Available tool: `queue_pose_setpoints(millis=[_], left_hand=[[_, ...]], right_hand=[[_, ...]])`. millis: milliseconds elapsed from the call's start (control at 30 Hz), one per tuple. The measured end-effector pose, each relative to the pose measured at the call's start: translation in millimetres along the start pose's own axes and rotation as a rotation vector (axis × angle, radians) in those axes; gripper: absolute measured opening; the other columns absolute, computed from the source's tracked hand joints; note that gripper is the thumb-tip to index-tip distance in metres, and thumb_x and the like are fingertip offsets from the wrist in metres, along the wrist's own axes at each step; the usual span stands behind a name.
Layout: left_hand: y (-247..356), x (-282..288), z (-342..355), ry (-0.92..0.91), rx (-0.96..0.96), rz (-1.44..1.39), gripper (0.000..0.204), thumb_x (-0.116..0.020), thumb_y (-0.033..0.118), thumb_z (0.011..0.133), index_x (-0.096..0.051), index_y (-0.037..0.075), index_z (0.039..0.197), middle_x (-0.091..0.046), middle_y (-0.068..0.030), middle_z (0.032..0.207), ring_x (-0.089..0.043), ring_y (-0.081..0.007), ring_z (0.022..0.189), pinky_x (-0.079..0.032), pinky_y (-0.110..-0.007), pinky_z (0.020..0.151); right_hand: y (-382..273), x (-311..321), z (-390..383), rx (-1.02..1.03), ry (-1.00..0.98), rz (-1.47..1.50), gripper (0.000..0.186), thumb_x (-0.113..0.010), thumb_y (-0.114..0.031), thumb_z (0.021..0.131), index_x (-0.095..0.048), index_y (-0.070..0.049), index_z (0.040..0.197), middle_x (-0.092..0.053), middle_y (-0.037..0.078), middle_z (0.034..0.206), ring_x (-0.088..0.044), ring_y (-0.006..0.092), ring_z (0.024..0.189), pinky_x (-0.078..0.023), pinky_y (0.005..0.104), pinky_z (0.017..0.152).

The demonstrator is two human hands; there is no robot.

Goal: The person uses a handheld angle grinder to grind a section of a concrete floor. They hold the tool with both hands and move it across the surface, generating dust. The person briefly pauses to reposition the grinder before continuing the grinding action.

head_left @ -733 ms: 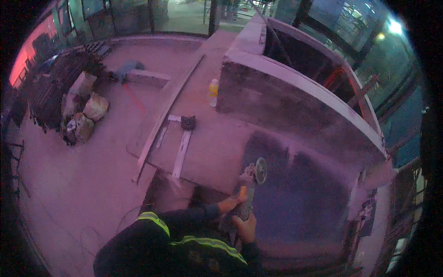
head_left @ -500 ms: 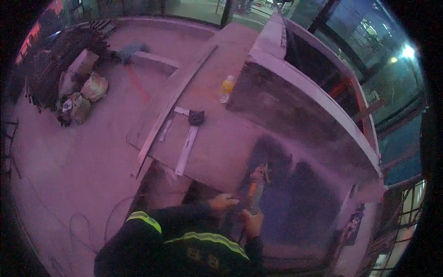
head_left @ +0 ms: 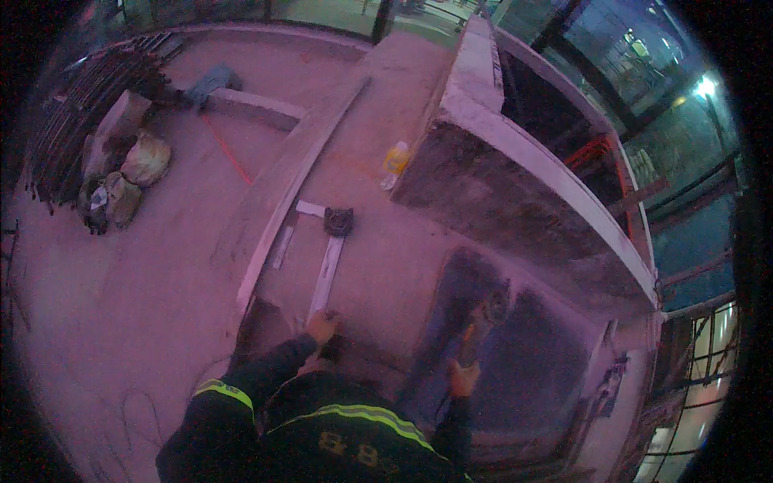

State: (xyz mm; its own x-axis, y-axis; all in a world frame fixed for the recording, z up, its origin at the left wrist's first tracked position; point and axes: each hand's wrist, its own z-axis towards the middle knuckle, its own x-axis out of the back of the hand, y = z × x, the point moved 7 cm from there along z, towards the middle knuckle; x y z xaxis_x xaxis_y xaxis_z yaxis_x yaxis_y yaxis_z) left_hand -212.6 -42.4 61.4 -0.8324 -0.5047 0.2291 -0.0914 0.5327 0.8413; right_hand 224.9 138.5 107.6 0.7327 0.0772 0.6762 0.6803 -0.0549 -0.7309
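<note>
An angle grinder [head_left: 473,328] is held in the right hand [head_left: 464,378], with the fingers wrapped around its rear end and its head pointed away from the body, above a large dark patch [head_left: 531,370] to the right. The hands are set well apart. The left hand [head_left: 324,327] is placed at the near end of a white metal square [head_left: 325,278]; whether that end is gripped or only touched cannot be told. The square is laid on a pale surface [head_left: 382,274], with a small black object [head_left: 339,222] resting at its corner and a short white strip [head_left: 283,247] beside it.

As far as can be judged, the tools have been brought out and taken to hand, so the work seems to be under way. No fresh cut or drawn line can be made out, and the head of the grinder is too blurred for a spinning disc to be confirmed. How much is left cannot be told. The grinder does not seem to have been set down or put away.

Farther off, a bottle [head_left: 394,165] is stood beside a low wall [head_left: 499,193], and a long plank [head_left: 304,181] is laid left of the square.
</note>
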Motion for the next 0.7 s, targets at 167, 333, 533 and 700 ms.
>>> queue_pose_setpoints(millis=[167,333,533,700], left_hand=[[40,62,37,0.315,-0.274,0.554,0.047,-0.060,0.038,0.083,-0.057,0.003,0.114,-0.061,-0.0198,0.108,-0.059,-0.0336,0.101,-0.048,-0.042,0.082],[46,107,50,0.261,-0.334,0.892,0.050,-0.063,0.034,0.079,-0.053,0.008,0.120,-0.050,-0.0166,0.125,-0.049,-0.0349,0.114,-0.044,-0.046,0.090],[40,117,44,0.230,-0.388,1.015,0.055,-0.065,0.027,0.072,-0.052,0.011,0.123,-0.041,-0.0166,0.136,-0.036,-0.0377,0.127,-0.035,-0.052,0.100],[52,110,33,0.219,-0.378,0.868,0.057,-0.064,0.025,0.071,-0.050,0.009,0.124,-0.040,-0.0180,0.137,-0.035,-0.0390,0.128,-0.031,-0.051,0.104]], right_hand=[[9,-31,-11,-0.333,0.113,-0.375,0.071,-0.075,-0.037,0.066,-0.051,0.003,0.120,-0.060,0.027,0.104,-0.061,0.0391,0.093,-0.049,0.0503,0.074],[17,-43,-17,-0.295,0.106,-0.485,0.071,-0.073,-0.038,0.066,-0.051,0.006,0.118,-0.061,0.026,0.103,-0.061,0.0405,0.092,-0.048,0.0487,0.078],[53,-50,-10,-0.295,0.003,-0.462,0.078,-0.074,-0.042,0.066,-0.048,0.007,0.120,-0.059,0.027,0.109,-0.058,0.0401,0.100,-0.047,0.0451,0.086],[59,-39,1,0.093,0.145,-0.311,0.085,-0.075,-0.038,0.068,-0.038,0.004,0.132,-0.055,0.023,0.117,-0.052,0.0363,0.110,-0.045,0.0432,0.090]])
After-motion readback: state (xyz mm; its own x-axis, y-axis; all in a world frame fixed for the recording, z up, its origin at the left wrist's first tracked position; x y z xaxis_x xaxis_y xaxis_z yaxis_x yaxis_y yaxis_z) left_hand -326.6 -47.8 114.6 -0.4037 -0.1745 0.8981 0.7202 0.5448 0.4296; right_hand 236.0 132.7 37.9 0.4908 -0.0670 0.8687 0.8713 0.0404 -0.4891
